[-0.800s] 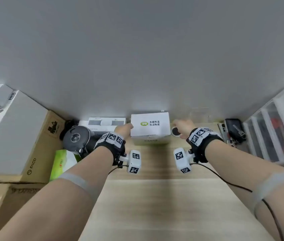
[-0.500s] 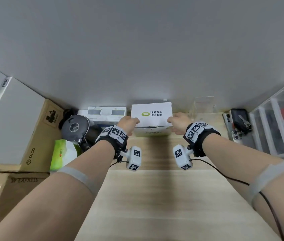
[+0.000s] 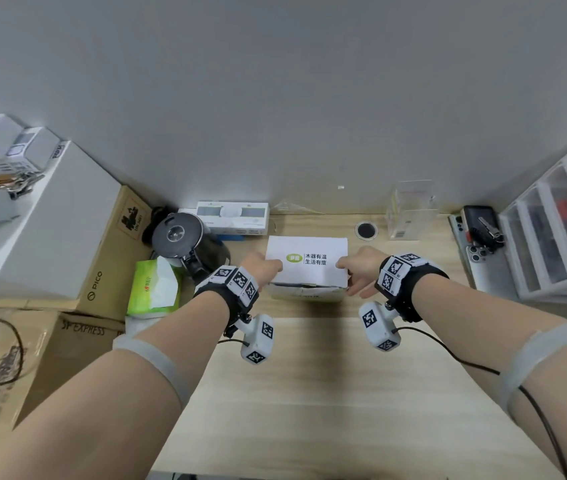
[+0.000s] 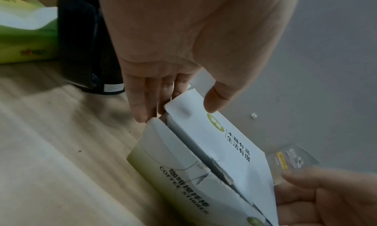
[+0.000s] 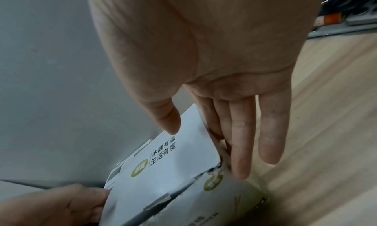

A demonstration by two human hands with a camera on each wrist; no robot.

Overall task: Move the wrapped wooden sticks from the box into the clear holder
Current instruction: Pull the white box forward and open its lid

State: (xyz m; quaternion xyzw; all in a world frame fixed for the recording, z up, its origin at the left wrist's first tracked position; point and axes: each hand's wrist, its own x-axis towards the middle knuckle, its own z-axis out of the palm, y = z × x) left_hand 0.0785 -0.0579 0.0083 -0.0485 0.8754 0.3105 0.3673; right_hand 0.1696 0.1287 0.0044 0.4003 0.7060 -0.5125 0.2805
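A white and green coffee stirrer box [image 3: 306, 259] rests on the wooden desk, its torn top flap a little ajar. My left hand [image 3: 263, 268] grips its left end, thumb on the lid [image 4: 204, 149] and fingers [image 4: 142, 103] down the side. My right hand [image 3: 358, 266] grips the right end the same way, thumb on top and fingers [image 5: 240, 149] along the side of the box [image 5: 173, 165]. The wrapped sticks are hidden inside. The clear holder [image 3: 412, 209] stands by the wall, behind and right of the box.
A black kettle [image 3: 185, 240] and a green tissue pack [image 3: 154, 285] sit left of the box, with a flat white carton [image 3: 232, 216] behind. A round black grommet [image 3: 366, 230] lies near the holder. Phones and keys [image 3: 483, 237] and plastic drawers [image 3: 559, 230] fill the right; cardboard boxes [image 3: 67, 237] stand left.
My right hand left the spot by the grommet and took hold of the box's right end. Both hands have drawn the box away from the wall toward me.
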